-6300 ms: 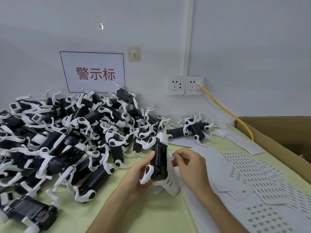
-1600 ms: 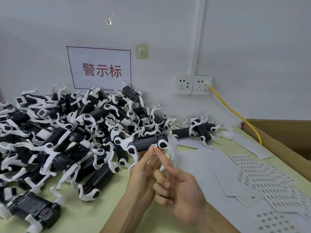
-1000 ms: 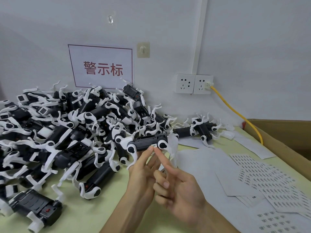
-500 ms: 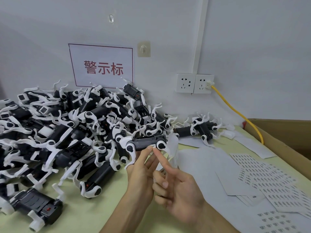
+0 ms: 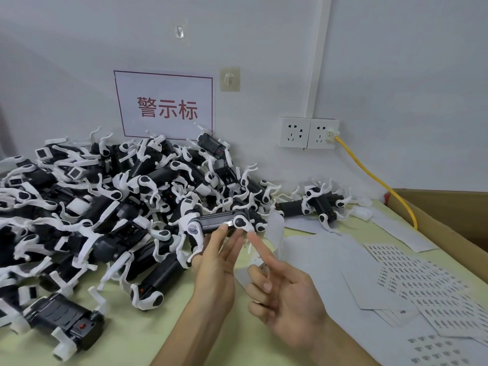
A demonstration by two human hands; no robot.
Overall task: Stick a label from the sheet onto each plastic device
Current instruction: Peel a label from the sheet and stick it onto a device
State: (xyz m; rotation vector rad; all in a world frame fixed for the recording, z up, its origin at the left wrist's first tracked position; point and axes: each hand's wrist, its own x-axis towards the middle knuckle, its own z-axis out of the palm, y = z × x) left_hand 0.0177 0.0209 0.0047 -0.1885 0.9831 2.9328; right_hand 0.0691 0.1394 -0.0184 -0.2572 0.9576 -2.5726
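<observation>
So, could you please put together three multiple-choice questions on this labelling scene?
1. The label sheets lie:
A. on the wall
B. on the table, to the right
C. on a chair

2. The cable at the socket is:
A. yellow
B. red
C. blue

3. The left hand:
A. lies flat on the table
B. holds a device
C. hangs empty

Answers:
1. B, the sheets are spread near the table's right edge.
2. A, a yellow cable is plugged in.
3. B, it holds the black-and-white device up off the table.
</observation>
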